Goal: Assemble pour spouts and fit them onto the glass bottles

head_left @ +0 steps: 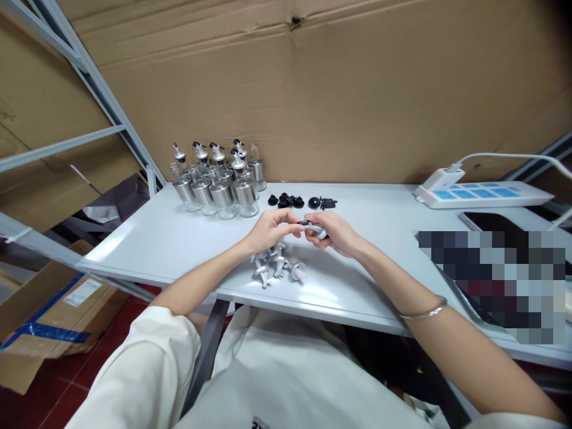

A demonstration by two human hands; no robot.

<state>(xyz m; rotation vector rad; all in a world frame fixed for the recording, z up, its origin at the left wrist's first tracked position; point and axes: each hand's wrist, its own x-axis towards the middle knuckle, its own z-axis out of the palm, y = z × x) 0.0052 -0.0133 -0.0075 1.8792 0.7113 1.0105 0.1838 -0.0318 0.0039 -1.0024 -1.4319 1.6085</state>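
My right hand (337,232) is closed around a silver pourer spout (318,230) held just above the table. With thumb and forefinger, my left hand (270,229) pinches a small black part (304,223) at the spout's tip; whether it is fixed to the spout I cannot tell. Below the hands lies a loose pile of silver pourer spouts (279,263). Beyond them sit several black stoppers (286,200), with a black disc (314,203) and a cluster of slim black pieces (329,204) to their right.
Glass bottles with steel bands (222,196) crowd the back left, several topped with pourers. On the right are a white power strip (487,195) with a plugged-in charger (441,179), a dark phone (491,221) and a blurred-out object. Cardboard (313,107) walls the back of the table (147,238).
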